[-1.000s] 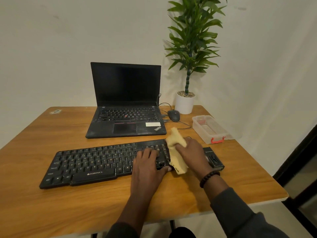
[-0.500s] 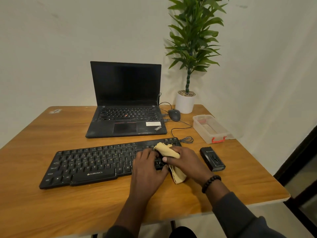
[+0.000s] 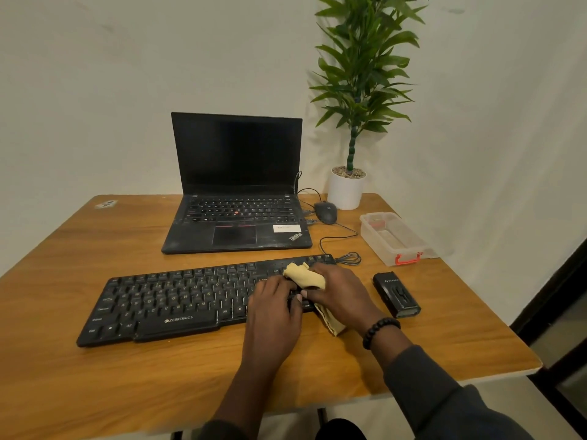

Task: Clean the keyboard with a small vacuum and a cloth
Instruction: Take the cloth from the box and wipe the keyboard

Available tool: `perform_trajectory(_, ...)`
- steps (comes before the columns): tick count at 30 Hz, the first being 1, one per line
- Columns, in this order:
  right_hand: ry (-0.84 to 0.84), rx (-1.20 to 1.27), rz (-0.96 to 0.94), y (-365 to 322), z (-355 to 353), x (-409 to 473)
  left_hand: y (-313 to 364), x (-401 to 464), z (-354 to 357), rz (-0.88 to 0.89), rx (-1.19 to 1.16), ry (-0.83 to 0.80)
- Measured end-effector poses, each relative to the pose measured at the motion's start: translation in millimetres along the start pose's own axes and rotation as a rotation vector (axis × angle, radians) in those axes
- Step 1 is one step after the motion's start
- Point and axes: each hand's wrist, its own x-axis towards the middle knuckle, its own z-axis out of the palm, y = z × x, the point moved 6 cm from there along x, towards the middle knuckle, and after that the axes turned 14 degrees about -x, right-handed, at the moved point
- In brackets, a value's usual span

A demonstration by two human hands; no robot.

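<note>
Keyboard (image 3: pixel 178 301) lies flat on the table (image 3: pixel 95 385), running out to the left of both my hands, with its right end under them. My right hand (image 3: pixel 341 295) has its fingers curled round a bunched yellow cloth (image 3: pixel 305 276), thumb tucked under toward the left; a tail of cloth hangs out below the palm onto the table. My left hand (image 3: pixel 273 309) rests flat, fingers spread a little and holding nothing, pressing down on the keys just left of the cloth.

I judge the step to be wiping the right-hand block of keys. To do it well I'd keep the left hand's weight on the board so it doesn't skate, and drag the cloth in short strokes along the rows, away from my bracing fingers, letting a fold dip between the keys. The loose tail could snag on a key edge, so I'd gather it into the fist first.

The vacuum (image 3: pixel 396 295) sits just right of my right hand, apart from it and untouched. The cable (image 3: pixel 347 258) coiled beyond my fingertips is worth avoiding.
</note>
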Motion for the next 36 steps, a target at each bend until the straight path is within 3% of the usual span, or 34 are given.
perform_trajectory(12, -0.205, -0.026, -0.04, 0, 4, 8, -3, 0, 1, 0.007, -0.008, 0.014)
perform_trajectory(17, -0.327, -0.236, -0.042, -6, 10, 19, -5, 2, 2, -0.003, 0.013, 0.007)
perform_trajectory(20, -0.31, -0.26, -0.034, -7, 10, 19, -3, 2, 2, -0.004, 0.022, 0.001)
perform_trajectory(25, -0.279, 0.11, -0.022, 4, -5, 11, -2, 0, -3, 0.005, 0.0, 0.043)
perform_trajectory(29, -0.14, -0.069, -0.09, -5, -4, 3, -1, -2, 1, -0.007, 0.092, -0.019)
perform_trajectory(36, -0.155, -0.267, -0.192, -4, -11, 7, -1, -2, 2, -0.055, 0.151, -0.027)
